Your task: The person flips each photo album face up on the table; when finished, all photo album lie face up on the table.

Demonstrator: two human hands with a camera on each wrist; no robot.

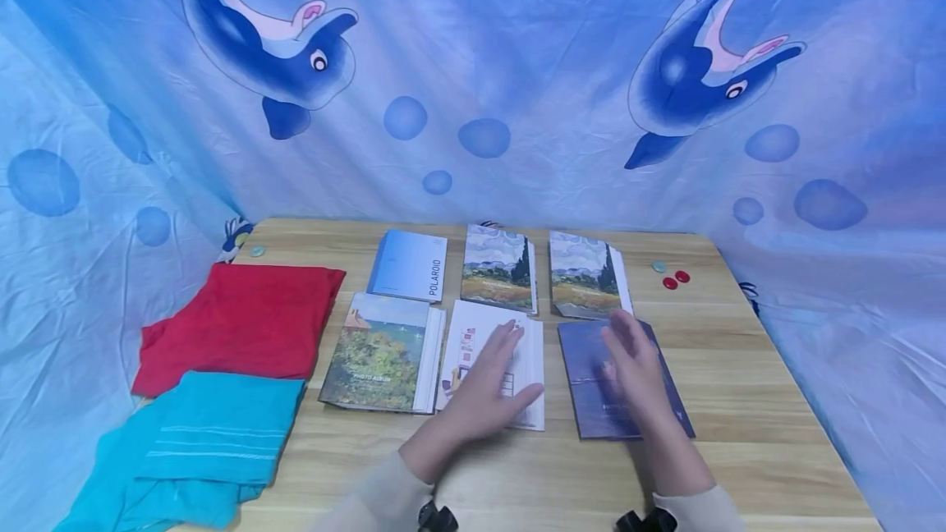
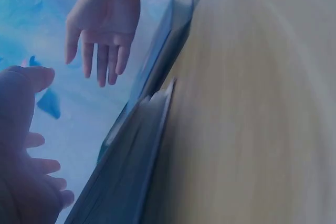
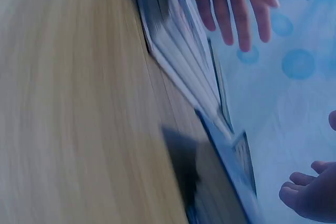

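Note:
My left hand (image 1: 489, 384) hovers with spread fingers over a white album with small printed pictures (image 1: 530, 351). Above a dark blue album (image 1: 591, 384) is my right hand (image 1: 639, 372), its fingers extended. Both wrist views show air between the hands and the albums, and neither hand holds anything. Left of the white album lies a photo album with a green garden cover (image 1: 377, 360). Behind stand a light blue Polaroid album (image 1: 409, 265) and two albums with matching landscape covers, one in the middle (image 1: 497, 269) and one to the right (image 1: 585, 273).
A folded red cloth (image 1: 244, 323) and a turquoise cloth (image 1: 214, 433) lie at the table's left. Two red discs (image 1: 670, 283) and a pale green one (image 1: 658, 267) sit at the back right. Another green disc (image 1: 257, 251) is at the back left corner. A dolphin-print curtain (image 1: 473, 64) surrounds the table.

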